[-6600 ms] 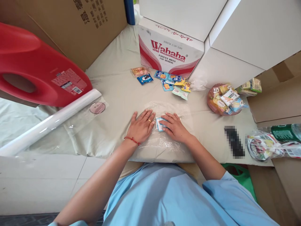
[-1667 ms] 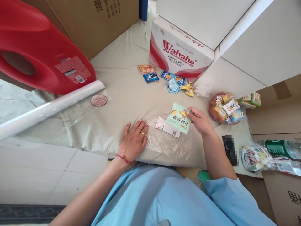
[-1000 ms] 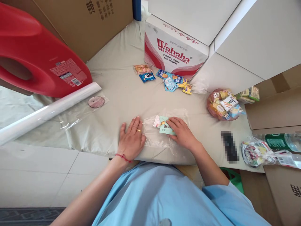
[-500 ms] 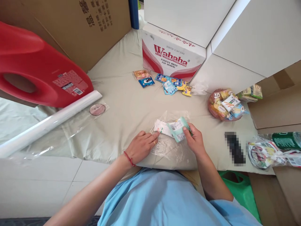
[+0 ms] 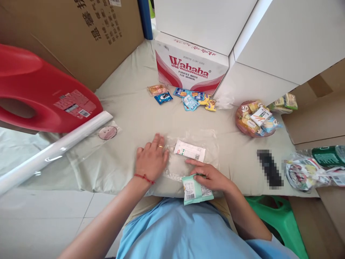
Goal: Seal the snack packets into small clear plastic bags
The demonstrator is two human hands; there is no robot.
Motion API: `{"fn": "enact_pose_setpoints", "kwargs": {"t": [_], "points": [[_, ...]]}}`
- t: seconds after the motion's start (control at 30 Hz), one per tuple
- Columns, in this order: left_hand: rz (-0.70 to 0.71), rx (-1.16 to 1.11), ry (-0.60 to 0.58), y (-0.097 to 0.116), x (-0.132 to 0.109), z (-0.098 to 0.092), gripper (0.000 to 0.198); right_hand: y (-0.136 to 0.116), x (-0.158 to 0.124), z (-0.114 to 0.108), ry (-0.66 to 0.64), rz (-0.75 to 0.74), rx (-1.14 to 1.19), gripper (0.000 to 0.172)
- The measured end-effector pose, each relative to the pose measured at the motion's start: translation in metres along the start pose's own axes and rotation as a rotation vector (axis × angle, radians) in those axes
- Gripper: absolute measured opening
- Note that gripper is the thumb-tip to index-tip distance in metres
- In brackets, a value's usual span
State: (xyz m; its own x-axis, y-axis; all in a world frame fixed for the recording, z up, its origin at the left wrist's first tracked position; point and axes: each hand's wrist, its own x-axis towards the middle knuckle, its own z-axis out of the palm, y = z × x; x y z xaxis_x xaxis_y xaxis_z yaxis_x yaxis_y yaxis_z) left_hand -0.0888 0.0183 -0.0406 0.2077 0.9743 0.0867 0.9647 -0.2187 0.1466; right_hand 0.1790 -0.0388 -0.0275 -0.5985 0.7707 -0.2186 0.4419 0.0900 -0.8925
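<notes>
A sheet of clear plastic film (image 5: 211, 144) lies on the cloth-covered surface in front of me. On it rests a white snack packet (image 5: 189, 150) with red and green print. My left hand (image 5: 151, 158) lies flat at the film's left edge, fingers stretched out and holding nothing. Near the front edge, my right hand (image 5: 208, 176) grips a mint-green snack packet (image 5: 198, 192) by its upper edge, with the index finger pointing toward the white packet. The green packet's barcode side faces up.
Several snack packets (image 5: 191, 102) lie before a Wahaha water carton (image 5: 188, 68). To the right stand a bowl of snacks (image 5: 238, 124) and a bagged item (image 5: 299, 176). A roll of plastic film (image 5: 64, 140) and a big red jug (image 5: 54, 97) are at left. A green stool (image 5: 289, 223) is below.
My right hand has drawn the green packet off the white one, toward the front edge. The left hand has moved left, away from the white packet, and now lies flat.
</notes>
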Motion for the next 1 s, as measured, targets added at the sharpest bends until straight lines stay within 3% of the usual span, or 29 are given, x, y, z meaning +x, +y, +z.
{"fn": "enact_pose_setpoints", "kwargs": {"t": [0.07,0.13,0.2,0.23,0.3,0.37,0.43,0.5,0.57,0.83,1.0], "points": [[-0.080,0.017,0.065,0.000,0.001,0.001,0.058,0.001,-0.001,0.001,-0.002,-0.003,-0.021,0.027],[-0.047,0.008,0.261,0.002,-0.005,0.004,0.051,0.003,-0.001,0.002,-0.006,-0.020,-0.044,0.027],[0.202,-0.038,0.441,0.006,-0.012,0.008,0.039,0.002,-0.001,0.002,-0.004,-0.040,-0.067,0.028],[0.395,-0.070,0.460,0.009,-0.015,0.010,0.033,0.002,0.000,0.002,0.001,-0.047,-0.078,0.029],[0.745,-0.126,0.334,0.014,-0.017,0.015,0.026,0.000,0.000,0.002,0.015,-0.052,-0.099,0.028],[0.840,-0.158,0.136,0.017,-0.013,0.019,0.026,-0.002,0.000,0.001,0.016,-0.052,-0.117,0.028],[0.649,-0.176,0.044,0.017,-0.005,0.023,0.028,-0.004,-0.001,0.001,-0.004,-0.046,-0.126,0.028],[0.370,-0.179,0.032,0.014,0.004,0.025,0.036,-0.004,-0.002,0.000,-0.024,-0.034,-0.130,0.028],[0.194,-0.149,0.015,0.011,0.011,0.024,0.047,-0.004,-0.002,-0.001,-0.031,-0.028,-0.125,0.028],[0.152,-0.043,0.052,-0.001,0.004,0.021,0.054,-0.002,-0.008,-0.013,-0.004,-0.016,0.045,0.021],[0.155,-0.073,-0.088,-0.009,-0.004,0.025,0.060,-0.011,0.003,-0.041,0.297,0.138,0.164,0.032]]}}
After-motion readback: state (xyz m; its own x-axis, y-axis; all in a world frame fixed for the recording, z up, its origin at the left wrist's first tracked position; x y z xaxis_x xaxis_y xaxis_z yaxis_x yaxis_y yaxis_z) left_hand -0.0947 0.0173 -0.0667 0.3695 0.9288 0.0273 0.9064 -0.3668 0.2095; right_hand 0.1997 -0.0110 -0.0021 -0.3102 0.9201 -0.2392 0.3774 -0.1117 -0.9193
